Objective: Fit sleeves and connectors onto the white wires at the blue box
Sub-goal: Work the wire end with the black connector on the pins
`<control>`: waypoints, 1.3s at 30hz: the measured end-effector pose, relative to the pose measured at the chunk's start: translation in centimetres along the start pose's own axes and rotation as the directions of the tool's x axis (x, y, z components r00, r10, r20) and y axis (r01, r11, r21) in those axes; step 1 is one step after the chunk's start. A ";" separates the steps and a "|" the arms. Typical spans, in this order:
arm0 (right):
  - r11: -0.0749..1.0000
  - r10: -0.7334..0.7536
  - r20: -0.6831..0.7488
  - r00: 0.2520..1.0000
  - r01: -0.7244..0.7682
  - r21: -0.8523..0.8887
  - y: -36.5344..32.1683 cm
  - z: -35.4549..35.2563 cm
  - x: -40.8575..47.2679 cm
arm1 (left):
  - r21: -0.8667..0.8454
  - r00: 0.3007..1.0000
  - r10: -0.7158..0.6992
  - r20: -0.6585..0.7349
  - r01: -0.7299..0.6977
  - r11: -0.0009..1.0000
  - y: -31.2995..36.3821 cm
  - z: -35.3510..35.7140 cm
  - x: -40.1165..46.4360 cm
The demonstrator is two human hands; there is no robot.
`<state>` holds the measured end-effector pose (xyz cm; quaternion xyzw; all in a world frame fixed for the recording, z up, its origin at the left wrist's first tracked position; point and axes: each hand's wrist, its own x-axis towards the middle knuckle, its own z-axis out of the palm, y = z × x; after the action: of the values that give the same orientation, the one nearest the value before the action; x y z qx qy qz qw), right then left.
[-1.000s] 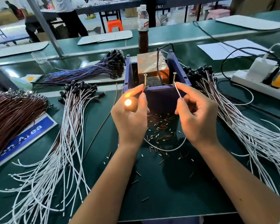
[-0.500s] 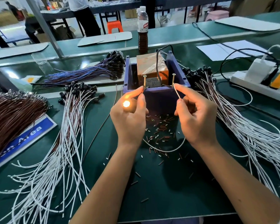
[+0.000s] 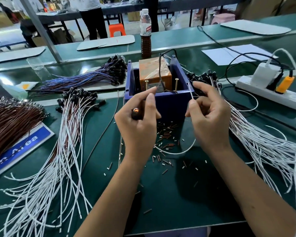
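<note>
Both wire ends now off the brass screws point(image 3: 146, 85), lamp point(image 3: 135, 110) dimmer.

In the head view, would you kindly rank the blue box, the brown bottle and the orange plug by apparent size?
1. blue box
2. brown bottle, farther back, so its true size is unsure
3. orange plug

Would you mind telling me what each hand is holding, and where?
The left hand grips a small dark lamp by its body. The right hand pinches a white wire near its upper end.
</note>
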<state>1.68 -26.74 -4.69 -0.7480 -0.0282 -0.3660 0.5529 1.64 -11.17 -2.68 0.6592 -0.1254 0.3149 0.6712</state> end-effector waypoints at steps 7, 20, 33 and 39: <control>0.957 0.158 -0.005 0.987 -0.155 -0.243 -0.1 -8.3 4.4 | -0.139 0.986 -0.044 0.160 0.067 0.988 4.2 7.2 1.9; 0.767 0.315 0.379 0.870 0.002 -0.642 -5.6 -13.4 6.2 | -0.325 0.640 -0.601 0.479 0.765 0.556 7.6 17.7 5.8; 0.730 0.135 0.218 0.966 0.052 -0.682 -8.7 -19.2 7.6 | 0.042 0.671 -0.651 0.355 0.685 0.728 5.1 19.4 11.8; 0.456 0.491 0.317 0.812 0.070 -0.887 -5.3 -15.2 5.9 | 0.301 0.426 -0.806 0.410 0.771 0.561 2.0 19.7 10.0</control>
<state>-4.25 -39.67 4.81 -0.9880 0.1060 -0.0297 0.1083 13.03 -27.73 6.73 0.7196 0.0374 -0.2162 0.6588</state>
